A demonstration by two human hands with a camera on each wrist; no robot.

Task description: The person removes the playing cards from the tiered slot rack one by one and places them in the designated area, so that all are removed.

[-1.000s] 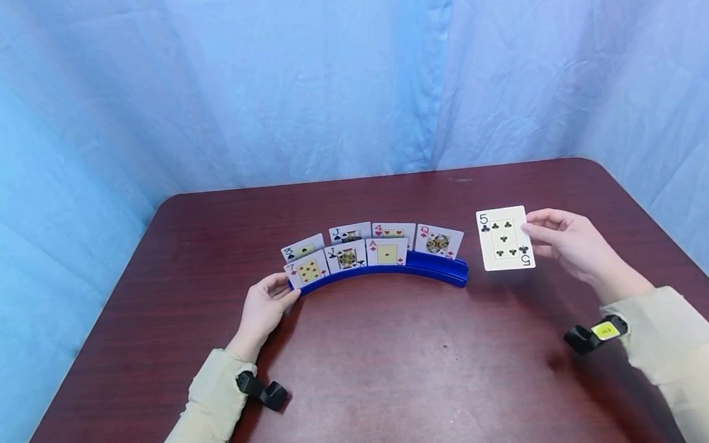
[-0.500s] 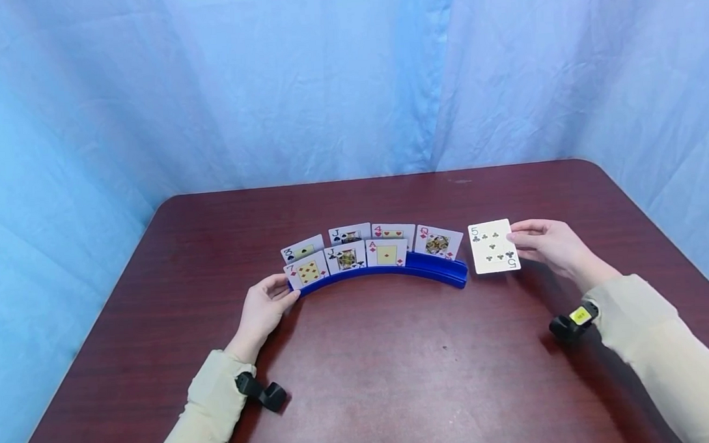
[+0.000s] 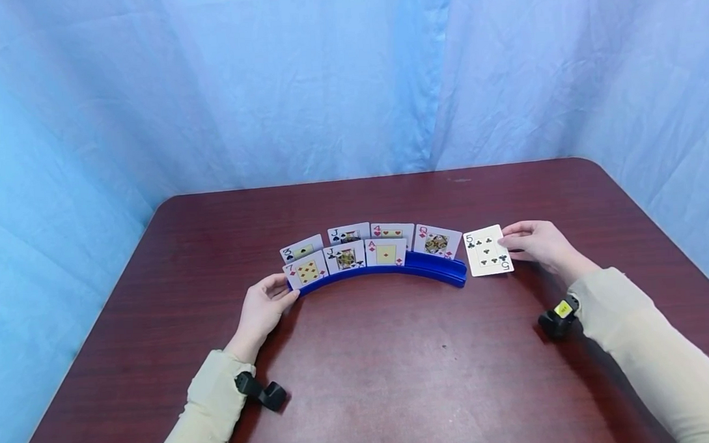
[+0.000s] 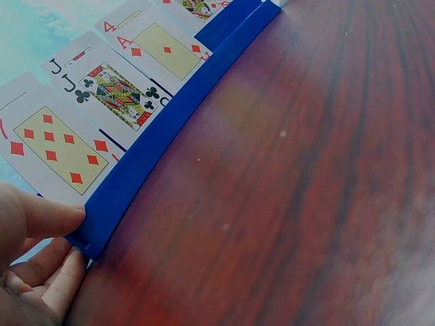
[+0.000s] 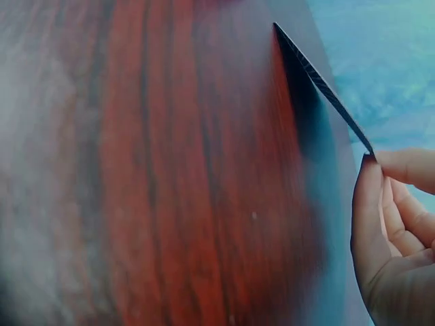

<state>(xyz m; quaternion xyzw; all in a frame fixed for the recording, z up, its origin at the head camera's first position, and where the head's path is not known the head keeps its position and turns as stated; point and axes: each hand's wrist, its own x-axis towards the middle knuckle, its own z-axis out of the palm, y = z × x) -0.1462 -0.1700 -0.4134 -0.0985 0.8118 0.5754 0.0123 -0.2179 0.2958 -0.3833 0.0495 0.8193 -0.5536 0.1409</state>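
Note:
A curved blue card holder (image 3: 435, 265) stands on the table with two rows of playing cards. Its front row has the seven of diamonds (image 3: 308, 271), the jack of clubs (image 3: 345, 257) and the ace of diamonds (image 3: 386, 253). Behind them are a three of spades (image 3: 302, 247), a jack of spades (image 3: 349, 233), a four of hearts (image 3: 393, 232) and a queen of diamonds (image 3: 437, 241). My left hand (image 3: 263, 306) pinches the holder's left end between thumb and fingers. Just right of the holder, my right hand (image 3: 537, 244) pinches the five of clubs (image 3: 488, 251) by its right edge; the right wrist view shows it edge-on.
The dark red wooden table (image 3: 389, 364) runs back to blue curtains (image 3: 303, 86) on several sides. At the holder's right end, the front groove lies bare beside the ace. Black wrist mounts (image 3: 262, 391) stick out below both sleeves.
My right hand has carried the five of clubs left and slightly down, closer to the holder's right end, and the card has tilted. The left hand and the holder stay nearly still.

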